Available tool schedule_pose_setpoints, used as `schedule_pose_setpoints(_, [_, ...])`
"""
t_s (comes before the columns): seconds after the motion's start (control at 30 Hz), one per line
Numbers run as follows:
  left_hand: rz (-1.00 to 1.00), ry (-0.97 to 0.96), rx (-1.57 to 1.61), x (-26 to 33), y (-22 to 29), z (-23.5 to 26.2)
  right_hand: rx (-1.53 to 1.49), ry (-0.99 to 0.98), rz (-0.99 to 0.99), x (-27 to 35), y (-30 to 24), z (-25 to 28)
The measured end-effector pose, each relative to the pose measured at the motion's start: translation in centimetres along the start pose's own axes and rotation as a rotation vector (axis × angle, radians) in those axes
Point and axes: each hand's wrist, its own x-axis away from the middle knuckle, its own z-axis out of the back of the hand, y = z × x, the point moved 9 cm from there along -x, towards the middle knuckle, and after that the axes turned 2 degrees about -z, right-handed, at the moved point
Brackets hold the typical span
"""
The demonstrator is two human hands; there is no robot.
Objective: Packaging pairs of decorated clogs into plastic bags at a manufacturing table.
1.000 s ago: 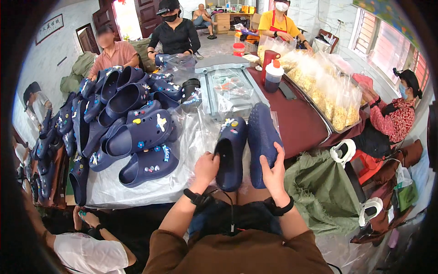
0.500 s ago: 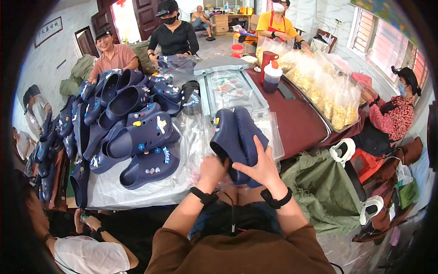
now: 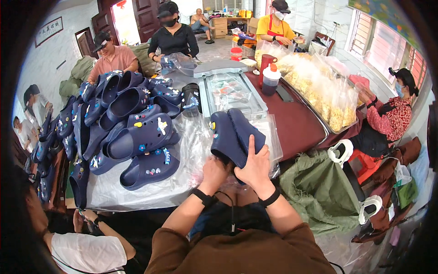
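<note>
Bright daylight from right windows, sharp centre, dark fisheye rim

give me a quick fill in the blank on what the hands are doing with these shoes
1. Both hands press a pair of ____ blue clogs together.
2. The right hand lies flat on the pair's ____ side.
3. The heap of clogs lies to the person's ____.
4. The red jug stands on the ____ table.

Missing words: dark; right; left; brown

Clog pair [image 3: 236,135]: navy blue, small yellow and red charms on one upper. Piled clogs [image 3: 137,137]: navy blue, multicoloured charms. Plastic sheet [image 3: 137,194]: clear, glossy. Bench [image 3: 296,125]: dark maroon. Sack [image 3: 319,192]: olive green. Wristbands: black.
</note>
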Motion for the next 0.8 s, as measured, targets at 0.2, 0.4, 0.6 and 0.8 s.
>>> schedule_pose_setpoints(0.2, [-0.062,0.017,0.025,0.1,0.2,0.0,0.058,0.129,0.0,0.4,-0.2,0.2])
schedule_pose_setpoints(0.4, [-0.106,0.063,0.068,0.2,0.0,0.4,-0.247,-0.034,0.003,0.1,0.7,0.8])
schedule_pose_setpoints(0.6, [-0.007,0.036,0.019,0.1,0.4,0.3,-0.394,0.227,0.293,2.1,1.7,3.1])
schedule_pose_setpoints(0.8, [-0.043,0.032,-0.1,0.5,0.5,0.2,-0.069,0.117,0.032,5.5,1.5,1.3])
